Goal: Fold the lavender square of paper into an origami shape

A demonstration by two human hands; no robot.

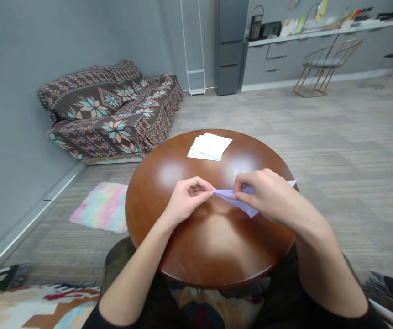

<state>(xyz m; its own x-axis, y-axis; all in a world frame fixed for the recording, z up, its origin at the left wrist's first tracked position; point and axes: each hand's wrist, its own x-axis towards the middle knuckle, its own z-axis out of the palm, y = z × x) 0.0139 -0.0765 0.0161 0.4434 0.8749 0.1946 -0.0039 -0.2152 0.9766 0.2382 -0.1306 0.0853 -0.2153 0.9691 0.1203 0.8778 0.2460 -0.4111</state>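
A sheet of purple paper (pixel 247 206), folded into a triangle, is held just above the round brown table. My left hand (pixel 190 197) pinches its left corner between thumb and fingers. Along the upper edge, my right hand (pixel 259 189) grips the paper between thumb and index finger. One point of the triangle hangs toward me, and another tip shows beyond my right hand. The middle of the sheet is partly hidden behind that hand.
A small stack of pale square paper (pixel 211 146) lies on the far side of the wooden table (pixel 158 201). Beyond are a patterned covered sofa (pixel 114 109), a fluffy pastel mat (pixel 102 208) and a gold-framed chair (pixel 324 64) by the kitchen counter.
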